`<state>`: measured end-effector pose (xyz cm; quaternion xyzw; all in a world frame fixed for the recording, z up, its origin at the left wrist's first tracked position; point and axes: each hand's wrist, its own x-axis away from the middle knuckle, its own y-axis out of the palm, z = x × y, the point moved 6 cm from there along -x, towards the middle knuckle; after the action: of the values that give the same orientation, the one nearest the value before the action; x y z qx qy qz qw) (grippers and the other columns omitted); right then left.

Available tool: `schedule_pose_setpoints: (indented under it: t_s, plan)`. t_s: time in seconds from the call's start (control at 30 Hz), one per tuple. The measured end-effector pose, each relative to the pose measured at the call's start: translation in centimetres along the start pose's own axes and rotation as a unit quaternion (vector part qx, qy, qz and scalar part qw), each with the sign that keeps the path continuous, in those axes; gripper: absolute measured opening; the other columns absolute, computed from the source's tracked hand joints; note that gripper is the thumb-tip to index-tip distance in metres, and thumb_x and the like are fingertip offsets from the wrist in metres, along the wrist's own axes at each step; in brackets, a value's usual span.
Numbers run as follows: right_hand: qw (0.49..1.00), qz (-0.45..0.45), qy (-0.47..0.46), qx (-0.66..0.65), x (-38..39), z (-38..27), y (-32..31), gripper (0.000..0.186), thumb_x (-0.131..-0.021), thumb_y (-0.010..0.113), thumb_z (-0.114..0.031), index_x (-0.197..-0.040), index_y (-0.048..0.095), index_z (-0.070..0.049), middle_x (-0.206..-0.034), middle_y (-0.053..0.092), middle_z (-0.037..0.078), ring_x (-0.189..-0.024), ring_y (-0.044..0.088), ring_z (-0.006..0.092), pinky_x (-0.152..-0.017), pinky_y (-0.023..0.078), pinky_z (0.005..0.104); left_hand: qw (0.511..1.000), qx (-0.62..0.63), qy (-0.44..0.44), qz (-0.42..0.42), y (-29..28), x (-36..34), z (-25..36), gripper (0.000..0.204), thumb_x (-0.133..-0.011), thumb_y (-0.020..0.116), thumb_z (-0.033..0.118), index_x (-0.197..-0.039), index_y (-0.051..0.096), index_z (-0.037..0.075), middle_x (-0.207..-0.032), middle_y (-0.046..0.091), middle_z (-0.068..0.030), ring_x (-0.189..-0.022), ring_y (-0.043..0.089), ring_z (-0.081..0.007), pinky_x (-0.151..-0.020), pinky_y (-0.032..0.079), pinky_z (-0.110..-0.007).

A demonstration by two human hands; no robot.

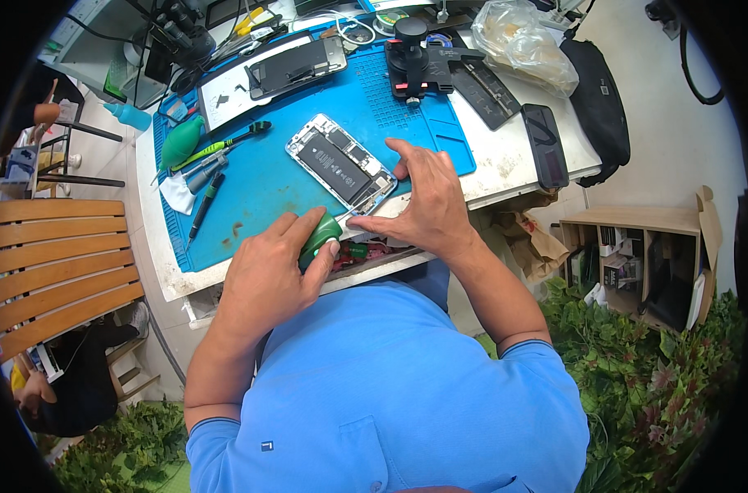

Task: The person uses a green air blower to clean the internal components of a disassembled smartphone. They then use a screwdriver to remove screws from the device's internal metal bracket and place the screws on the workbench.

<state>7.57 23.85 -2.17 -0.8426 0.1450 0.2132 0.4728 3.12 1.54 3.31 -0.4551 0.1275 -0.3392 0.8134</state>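
Note:
My left hand [267, 263] is closed round a green rounded thing [319, 240], mostly hidden by the fingers; a thin pale tip seems to point from it toward the phone. An opened smartphone [334, 161] lies tilted on the blue mat [296, 215], its black battery and circuit boards bare. At the phone's lower end, my right hand [433, 201] spans the short edge, thumb by one corner and a finger by the other, apparently steadying it. Left of the phone lie a green blower bulb [182, 145], a green-and-black tool [222, 146] and a dark screwdriver [206, 205].
Behind the phone are a removed screen [296, 67] and a black clamp-like holder [415, 62]. A dark phone [544, 146], a plastic bag [526, 45] and a black pouch [597, 111] sit at the right. Below the table edge is an open drawer [374, 261].

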Motion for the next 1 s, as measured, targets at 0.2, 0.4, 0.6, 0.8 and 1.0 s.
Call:
schedule_pose_setpoints:
  t_s: [0.2, 0.4, 0.6, 0.8, 1.0]
  plan:
    - [1.000, 0.000, 0.001, 0.001, 0.07, 0.08, 0.11, 0.119, -0.064, 0.104, -0.074, -0.149, 0.064, 0.000, -0.095, 0.065, 0.003, -0.084, 0.063, 0.0172, -0.086, 0.046, 0.0386, 1.000, 0.002, 0.002, 0.003, 0.06, -0.11, -0.17, 0.045, -0.105, 0.076, 0.031, -0.139, 0.076, 0.001, -0.099, 0.075, -0.0196, -0.077, 0.076, -0.0417, -0.073, 0.062, -0.052]
    - [1.000, -0.002, 0.002, 0.000, 0.05, -0.02, -0.02, 0.120, -0.064, 0.105, -0.073, -0.150, 0.063, 0.000, -0.094, 0.064, 0.003, -0.083, 0.062, 0.0174, -0.085, 0.046, 0.0386, 1.000, 0.004, 0.004, 0.014, 0.04, -0.08, -0.43, 0.045, -0.105, 0.076, 0.031, -0.140, 0.077, 0.001, -0.099, 0.075, -0.0195, -0.078, 0.076, -0.0414, -0.073, 0.061, -0.051]
    - [1.000, 0.001, 0.001, -0.010, -0.02, -0.13, -0.19, 0.123, -0.064, 0.106, -0.070, -0.154, 0.060, 0.001, -0.095, 0.064, 0.003, -0.085, 0.062, 0.0177, -0.086, 0.046, 0.0387, 1.000, 0.000, 0.000, 0.014, -0.03, -0.15, -0.52, 0.045, -0.106, 0.075, 0.031, -0.140, 0.077, 0.001, -0.099, 0.075, -0.0193, -0.078, 0.076, -0.0414, -0.073, 0.061, -0.052]
    - [0.999, -0.005, 0.028, -0.040, 0.21, 0.21, -0.38, 0.123, -0.066, 0.104, -0.070, -0.156, 0.059, 0.001, -0.099, 0.066, 0.006, -0.089, 0.065, 0.0201, -0.087, 0.047, 0.0407, 1.000, -0.001, 0.000, 0.018, -0.19, -0.22, -0.43, 0.045, -0.106, 0.075, 0.031, -0.140, 0.077, 0.002, -0.099, 0.075, -0.0192, -0.078, 0.076, -0.0416, -0.073, 0.061, -0.052]
    - [0.997, -0.021, 0.047, -0.054, 0.33, 0.31, -0.64, 0.125, -0.065, 0.107, -0.065, -0.159, 0.056, 0.001, -0.104, 0.068, 0.008, -0.094, 0.066, 0.0219, -0.091, 0.049, 0.0412, 1.000, -0.003, -0.001, 0.017, -0.32, -0.21, -0.50, 0.045, -0.105, 0.076, 0.032, -0.140, 0.077, 0.003, -0.100, 0.075, -0.0187, -0.080, 0.077, -0.0415, -0.074, 0.061, -0.052]
